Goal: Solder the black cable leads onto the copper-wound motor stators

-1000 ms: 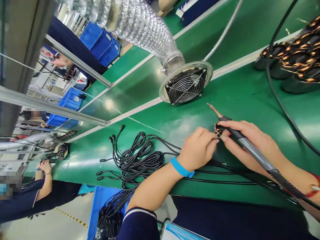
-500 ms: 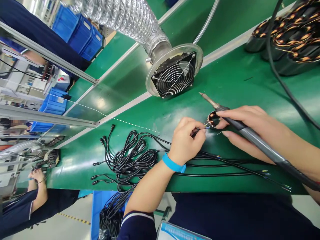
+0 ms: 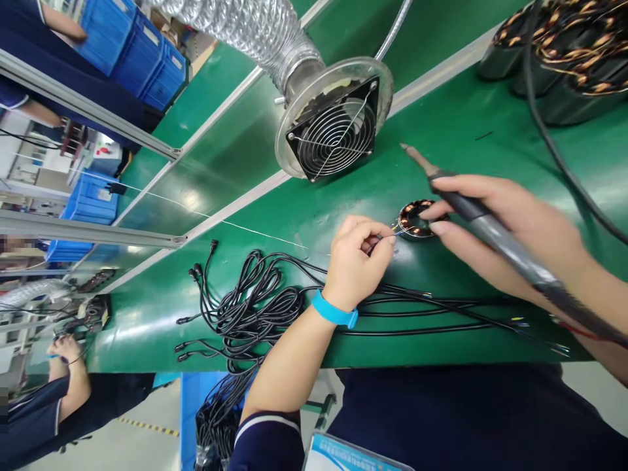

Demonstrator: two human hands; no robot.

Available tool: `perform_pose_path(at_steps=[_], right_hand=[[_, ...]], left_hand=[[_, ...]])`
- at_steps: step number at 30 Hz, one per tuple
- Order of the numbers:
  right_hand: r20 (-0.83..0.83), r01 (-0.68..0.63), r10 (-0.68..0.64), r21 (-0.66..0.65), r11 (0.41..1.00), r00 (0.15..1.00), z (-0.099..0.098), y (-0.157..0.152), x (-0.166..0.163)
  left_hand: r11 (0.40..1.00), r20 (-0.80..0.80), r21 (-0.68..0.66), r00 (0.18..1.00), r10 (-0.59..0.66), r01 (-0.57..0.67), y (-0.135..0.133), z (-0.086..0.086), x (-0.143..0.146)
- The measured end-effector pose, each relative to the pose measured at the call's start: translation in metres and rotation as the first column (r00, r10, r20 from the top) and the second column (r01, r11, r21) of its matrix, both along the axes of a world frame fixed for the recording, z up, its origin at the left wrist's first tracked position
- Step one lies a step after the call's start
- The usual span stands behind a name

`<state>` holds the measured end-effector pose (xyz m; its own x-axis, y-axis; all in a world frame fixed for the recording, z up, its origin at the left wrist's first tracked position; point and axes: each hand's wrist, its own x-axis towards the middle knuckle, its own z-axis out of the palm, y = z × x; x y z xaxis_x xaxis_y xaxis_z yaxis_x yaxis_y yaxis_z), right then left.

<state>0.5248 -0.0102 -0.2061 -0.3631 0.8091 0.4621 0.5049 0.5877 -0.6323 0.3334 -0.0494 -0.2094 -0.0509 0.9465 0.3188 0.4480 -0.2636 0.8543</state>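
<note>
My right hand (image 3: 505, 235) holds a soldering iron (image 3: 473, 209), its tip up and pointing away to the left over the bench. The thumb and a finger of the same hand also touch the right rim of a ring-shaped stator with copper windings (image 3: 408, 229). My left hand (image 3: 360, 255), with a blue band on the wrist, is closed in a pinch on a cable whose thin wire ends reach the stator's left side. Behind that hand, several black cables (image 3: 265, 301) lie coiled, their stripped ends (image 3: 520, 322) stretching right beneath both hands.
A fume-extractor fan (image 3: 336, 134) on a silver duct (image 3: 260, 39) hangs beyond my hands. Stacked stators (image 3: 579, 72) stand far right, behind a hanging black cord (image 3: 544, 137). Solder wire (image 3: 245, 229) crosses from the left. A blue bin (image 3: 191, 399) stands below. Other people work at left.
The soldering iron's tip has risen slightly. The stator now lies flatter and shows more of its ring, with the right thumb and finger at its rim. The view has shifted a little.
</note>
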Motion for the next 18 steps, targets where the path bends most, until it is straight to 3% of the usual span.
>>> perform_pose_path(at_steps=[2, 5, 8, 13, 18], right_hand=[[-0.021, 0.106, -0.108, -0.106, 0.989, 0.994, 0.011, -0.013, 0.009], [-0.052, 0.158, -0.173, -0.218, 0.963, 0.984, 0.017, -0.033, 0.022], [-0.078, 0.117, -0.143, -0.27, 0.956, 0.987, 0.009, -0.047, 0.033], [-0.112, 0.028, -0.046, -0.156, 0.987, 0.993, -0.012, -0.054, 0.045], [-0.103, 0.038, -0.07, -0.285, 0.958, 0.992, -0.018, -0.054, 0.05]], left_hand=[[1.0, -0.022, -0.003, 1.0, -0.001, 0.001, -0.001, 0.0, 0.001], [1.0, -0.062, 0.007, 0.998, -0.004, 0.005, -0.001, 0.0, 0.001], [0.999, -0.095, 0.032, 0.995, -0.005, 0.008, -0.001, 0.0, 0.001], [0.998, -0.115, 0.058, 0.993, -0.001, 0.008, -0.001, 0.001, 0.0], [1.0, -0.18, 0.025, 0.984, -0.006, 0.011, -0.002, 0.002, -0.001]])
